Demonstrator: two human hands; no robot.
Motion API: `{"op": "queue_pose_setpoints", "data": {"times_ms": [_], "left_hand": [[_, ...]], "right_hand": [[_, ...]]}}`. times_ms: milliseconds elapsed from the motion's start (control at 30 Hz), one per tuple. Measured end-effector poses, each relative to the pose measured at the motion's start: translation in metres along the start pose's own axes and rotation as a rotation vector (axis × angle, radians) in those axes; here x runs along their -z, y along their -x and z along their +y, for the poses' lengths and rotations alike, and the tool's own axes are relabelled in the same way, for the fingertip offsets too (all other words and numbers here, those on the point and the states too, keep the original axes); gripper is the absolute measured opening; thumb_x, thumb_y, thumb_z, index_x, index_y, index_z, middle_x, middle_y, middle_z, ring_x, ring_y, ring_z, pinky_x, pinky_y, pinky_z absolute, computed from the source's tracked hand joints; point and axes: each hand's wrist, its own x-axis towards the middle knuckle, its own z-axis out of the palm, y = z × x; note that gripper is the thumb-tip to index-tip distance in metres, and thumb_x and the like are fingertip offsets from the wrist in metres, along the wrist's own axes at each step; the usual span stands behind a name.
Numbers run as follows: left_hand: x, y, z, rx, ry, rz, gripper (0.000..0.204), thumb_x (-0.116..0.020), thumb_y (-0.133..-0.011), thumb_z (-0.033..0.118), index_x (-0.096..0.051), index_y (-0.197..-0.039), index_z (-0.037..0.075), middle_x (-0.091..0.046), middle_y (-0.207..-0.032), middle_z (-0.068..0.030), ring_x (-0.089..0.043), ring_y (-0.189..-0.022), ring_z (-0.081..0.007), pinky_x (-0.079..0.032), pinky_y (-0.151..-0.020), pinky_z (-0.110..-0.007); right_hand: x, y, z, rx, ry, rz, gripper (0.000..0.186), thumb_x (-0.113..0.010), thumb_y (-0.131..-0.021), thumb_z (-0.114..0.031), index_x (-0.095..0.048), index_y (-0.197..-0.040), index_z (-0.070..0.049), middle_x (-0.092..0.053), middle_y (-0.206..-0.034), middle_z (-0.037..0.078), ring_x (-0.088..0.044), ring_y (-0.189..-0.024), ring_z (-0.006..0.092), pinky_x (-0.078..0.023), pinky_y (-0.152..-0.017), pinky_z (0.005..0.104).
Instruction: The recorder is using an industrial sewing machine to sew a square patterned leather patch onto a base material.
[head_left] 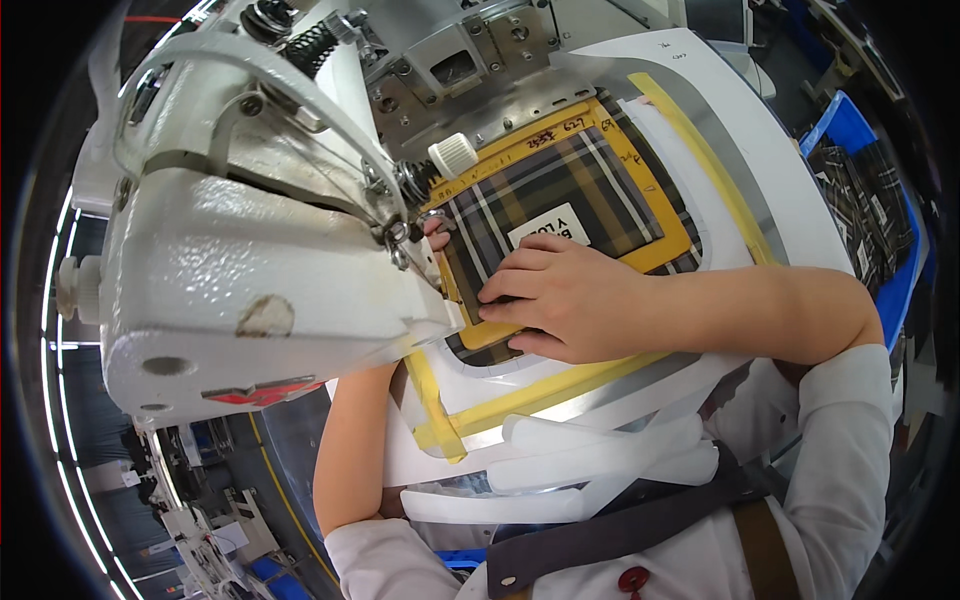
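Note:
A white sewing machine head (220, 260) fills the left side of the view. Beside it, a yellow rectangular template frame (655, 200) lies over dark plaid fabric (520, 180) bearing a white printed label (550, 222) on the work plate. My right hand (550, 300) rests on the fabric and the frame's lower left part, fingers spread and slightly curved, just below the label. My left hand (436, 238) reaches behind the machine head; only some fingertips show at the frame's left edge near the needle area, so its grip is hidden.
A metal clamp plate (460, 80) stands behind the frame. A white board with yellow tape (540, 400) surrounds the fabric, with white strips (590, 470) near my body. A blue bin (905, 250) holding dark patterned pieces is at the right. Equipment and a floor line show lower left.

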Motion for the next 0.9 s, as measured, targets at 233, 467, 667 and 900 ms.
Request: {"op": "queue_pose_setpoints", "data": {"times_ms": [233,467,667,900], "left_hand": [[0.007,0.001,-0.004,-0.011,0.003,-0.008,0.019,-0.056,-0.087,0.0,-0.062,-0.104,0.008,-0.063,-0.123,-0.0064,-0.049,-0.126,-0.029,-0.036,-0.107,-0.04],[0.011,-0.004,-0.001,-0.342,-0.701,-0.054,0.021,-0.053,-0.086,-0.001,-0.062,-0.104,0.007,-0.063,-0.122,-0.0057,-0.051,-0.121,-0.0274,-0.039,-0.104,-0.039],[0.021,-0.031,-0.006,-0.7,-0.976,-0.182,0.022,-0.053,-0.086,-0.005,-0.063,-0.102,0.006,-0.063,-0.115,-0.0096,-0.056,-0.115,-0.0251,-0.04,-0.102,-0.036],[0.038,-0.025,-0.021,-0.663,-1.007,-0.213,0.021,-0.056,-0.086,-0.004,-0.064,-0.104,0.004,-0.063,-0.112,-0.0098,-0.055,-0.116,-0.0229,-0.04,-0.102,-0.035]], "right_hand": [[-0.003,0.001,-0.002,0.021,0.069,0.004,0.032,-0.066,-0.083,-0.026,-0.066,-0.111,-0.009,-0.06,-0.111,0.003,-0.055,-0.104,0.0202,-0.039,-0.1,0.0388],[-0.001,0.0,-0.002,-0.005,0.061,-0.024,0.032,-0.066,-0.083,-0.024,-0.066,-0.111,-0.009,-0.06,-0.113,0.003,-0.055,-0.104,0.0196,-0.039,-0.1,0.0405],[0.0,-0.003,0.006,0.024,0.054,0.023,0.026,-0.066,-0.083,-0.022,-0.069,-0.105,-0.008,-0.061,-0.107,0.004,-0.057,-0.103,0.0197,-0.04,-0.099,0.0372],[0.0,-0.002,0.01,0.037,0.038,0.061,0.024,-0.066,-0.082,-0.021,-0.07,-0.101,-0.006,-0.064,-0.107,0.004,-0.058,-0.101,0.0207,-0.041,-0.098,0.0368]]}}
